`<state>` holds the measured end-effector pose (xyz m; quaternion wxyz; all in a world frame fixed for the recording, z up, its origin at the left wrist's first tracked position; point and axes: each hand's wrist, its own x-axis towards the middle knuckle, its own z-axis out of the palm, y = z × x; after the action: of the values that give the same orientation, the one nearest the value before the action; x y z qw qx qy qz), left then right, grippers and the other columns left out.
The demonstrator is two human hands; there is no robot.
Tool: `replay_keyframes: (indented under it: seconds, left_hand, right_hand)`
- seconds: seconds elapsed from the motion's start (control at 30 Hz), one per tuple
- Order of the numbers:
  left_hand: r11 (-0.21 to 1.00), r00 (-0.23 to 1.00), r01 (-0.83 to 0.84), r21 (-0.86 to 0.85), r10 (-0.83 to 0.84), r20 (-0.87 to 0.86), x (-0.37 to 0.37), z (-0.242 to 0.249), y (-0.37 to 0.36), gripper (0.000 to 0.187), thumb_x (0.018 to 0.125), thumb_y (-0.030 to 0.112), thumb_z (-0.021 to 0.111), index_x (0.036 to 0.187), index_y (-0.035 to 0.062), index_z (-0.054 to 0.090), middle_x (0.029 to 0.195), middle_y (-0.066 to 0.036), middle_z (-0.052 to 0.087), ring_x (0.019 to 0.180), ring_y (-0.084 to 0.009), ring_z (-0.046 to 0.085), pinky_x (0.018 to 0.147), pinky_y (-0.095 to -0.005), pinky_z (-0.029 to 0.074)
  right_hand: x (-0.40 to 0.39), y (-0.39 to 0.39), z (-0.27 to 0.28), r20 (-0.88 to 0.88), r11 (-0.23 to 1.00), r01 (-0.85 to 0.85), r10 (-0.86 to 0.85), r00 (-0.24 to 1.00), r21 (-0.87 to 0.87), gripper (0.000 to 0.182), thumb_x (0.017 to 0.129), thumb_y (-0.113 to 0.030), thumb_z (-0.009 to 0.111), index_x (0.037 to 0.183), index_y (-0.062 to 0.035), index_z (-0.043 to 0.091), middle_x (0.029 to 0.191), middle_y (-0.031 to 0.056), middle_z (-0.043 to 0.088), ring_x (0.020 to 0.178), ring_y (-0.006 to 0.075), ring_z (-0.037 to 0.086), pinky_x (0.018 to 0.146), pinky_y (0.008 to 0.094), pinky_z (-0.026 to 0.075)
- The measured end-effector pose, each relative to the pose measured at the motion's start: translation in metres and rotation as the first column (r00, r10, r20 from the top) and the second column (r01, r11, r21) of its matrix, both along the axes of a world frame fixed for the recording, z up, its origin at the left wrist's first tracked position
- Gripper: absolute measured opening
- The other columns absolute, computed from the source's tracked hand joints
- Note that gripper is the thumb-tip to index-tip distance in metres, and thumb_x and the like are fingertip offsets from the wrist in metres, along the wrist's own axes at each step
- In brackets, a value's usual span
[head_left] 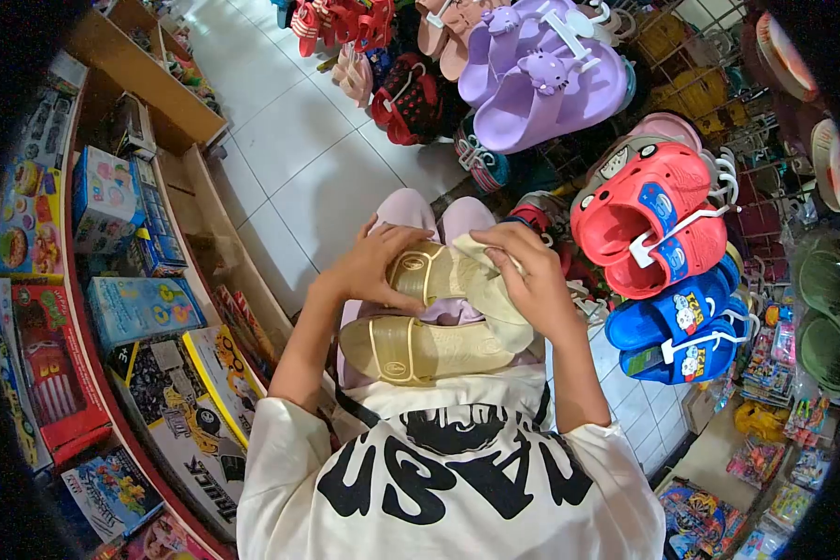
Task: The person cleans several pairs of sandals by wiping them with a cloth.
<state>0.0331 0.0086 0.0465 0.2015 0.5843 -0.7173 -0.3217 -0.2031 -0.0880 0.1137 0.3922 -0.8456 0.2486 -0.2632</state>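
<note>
We count two khaki strap sandals (397, 353) on our mauve trousers (404, 207), dial centre, one at twelve o'clock of the other. Our left hand (378, 266) grasps the farther sandal (411, 273) at its nine-o'clock end; our right hand (535, 280) grips one cream cloth (506, 319) against its three-o'clock end. Hanging: two lilac sandals (546, 84) at one o'clock, two coral clogs (616, 210) at two, two blue slides (646, 322) past three.

L grip (375, 268) holds sandal (425, 273), R grip (532, 273) w/ cloth (502, 315).
</note>
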Motion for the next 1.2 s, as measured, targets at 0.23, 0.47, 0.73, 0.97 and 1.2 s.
replay_keyframes:
  seconds: [0.23, 0.47, 0.73, 0.97, 1.2]
  left_hand:
    - [0.995, 0.991, 0.096, -0.001, -0.096, -0.095, 0.013, -0.014, -0.015, 0.07, 0.068, 0.056, 0.068, 0.127, 0.0207, 0.055, 0.123, -0.008, 0.055, 0.118, -0.0299, 0.047, 0.107, -0.0545, 0.02]
    - [0.972, 0.99, 0.125, -0.197, -0.109, 0.094, 0.009, -0.059, -0.025, 0.052, 0.077, 0.04, 0.064, 0.128, 0.0308, 0.056, 0.113, -0.008, 0.053, 0.114, -0.0285, 0.045, 0.107, -0.0508, 0.02]
    - [0.99, 0.992, 0.113, -0.087, -0.108, 0.058, 0.0, -0.051, -0.024, 0.06, 0.079, 0.041, 0.065, 0.135, 0.0346, 0.048, 0.115, -0.007, 0.052, 0.118, -0.0307, 0.042, 0.109, -0.054, 0.015]
    - [0.936, 0.97, 0.221, -0.273, -0.24, -0.036, -0.006, 0.016, -0.022, 0.06, 0.069, 0.044, 0.074, 0.12, 0.0165, 0.06, 0.127, -0.013, 0.05, 0.116, -0.0334, 0.043, 0.103, -0.0498, 0.03]
    - [0.864, 0.849, 0.478, -0.158, -0.409, 0.334, -0.008, 0.032, -0.034, 0.032, 0.064, 0.039, 0.076, 0.079, 0.0117, 0.068, 0.108, -0.007, 0.054, 0.109, -0.0278, 0.048, 0.104, -0.0441, 0.034]
  right_hand:
    - [0.009, 0.015, -0.003, -0.053, 0.989, -0.103, 0.097, 0.994, -0.108, 0.032, 0.08, 0.001, 0.057, 0.111, -0.0059, 0.062, 0.102, 0.0117, 0.06, 0.096, 0.0268, 0.058, 0.085, 0.037, 0.045]
    - [0.035, 0.053, -0.054, -0.337, 0.867, -0.408, 0.308, 0.89, -0.286, 0.041, 0.073, -0.003, 0.059, 0.112, -0.0145, 0.06, 0.114, 0.0043, 0.058, 0.116, 0.0249, 0.049, 0.089, 0.0397, 0.04]
    - [0.006, 0.034, -0.032, -0.466, 0.78, -0.562, 0.402, 0.788, -0.276, 0.025, 0.075, -0.012, 0.059, 0.1, -0.0131, 0.066, 0.097, -0.0004, 0.058, 0.097, 0.0197, 0.052, 0.084, 0.0347, 0.04]
    - [-0.04, 0.018, 0.002, -0.212, 0.983, -0.169, 0.15, 0.966, -0.073, 0.026, 0.078, -0.003, 0.06, 0.103, -0.0067, 0.066, 0.098, 0.0101, 0.06, 0.095, 0.0294, 0.055, 0.086, 0.0378, 0.044]
    - [-0.064, 0.026, 0.012, -0.134, 0.998, -0.062, 0.059, 0.989, -0.02, 0.028, 0.079, 0.0, 0.06, 0.107, -0.0063, 0.066, 0.099, 0.0118, 0.061, 0.096, 0.0298, 0.057, 0.084, 0.0378, 0.045]
